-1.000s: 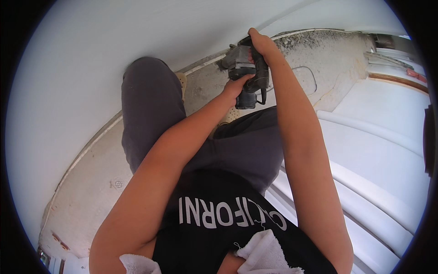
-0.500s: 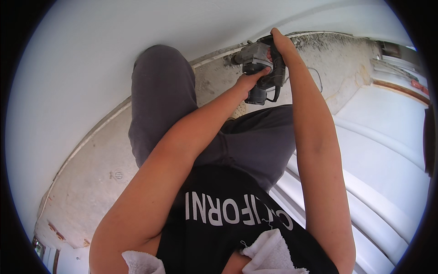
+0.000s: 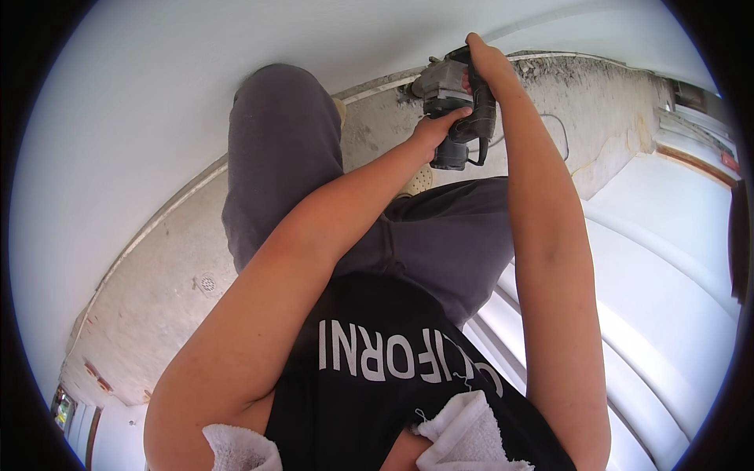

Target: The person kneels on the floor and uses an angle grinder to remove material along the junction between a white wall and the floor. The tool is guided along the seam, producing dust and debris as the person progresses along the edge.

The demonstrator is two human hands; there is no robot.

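A black-and-grey rotary hammer drill (image 3: 444, 81) is held low between the two hands, just beside the foot of a smooth white wall (image 3: 141, 118), with its chuck end turned toward the wall's base. The black rear handle (image 3: 482, 110) is gripped by the right hand (image 3: 488, 64), whose fingers are curled round its upper part, their tips showing on the side nearest the drill's body. The lower body is grasped by the left hand (image 3: 441, 129) — the thumb is laid across the near face, while the other fingers are mostly hidden beneath. The drill's housing is boxy and ribbed, and a rounded, cylindrical motor end is seen below the left hand; whether the bit touches anything cannot be told. A thin cord (image 3: 566, 135) is looped on the rough, stained concrete floor (image 3: 169, 259), where grey rubble (image 3: 542, 72) is scattered along the wall's edge. Dark grey cloth trousers (image 3: 281, 149), a perforated beige clog (image 3: 421, 181) and a looped-pile white towel (image 3: 463, 432) are also seen. Large white block capitals are printed across the black shirt (image 3: 369, 302) — inverted in this view; on the drill, no lettering can be made out.
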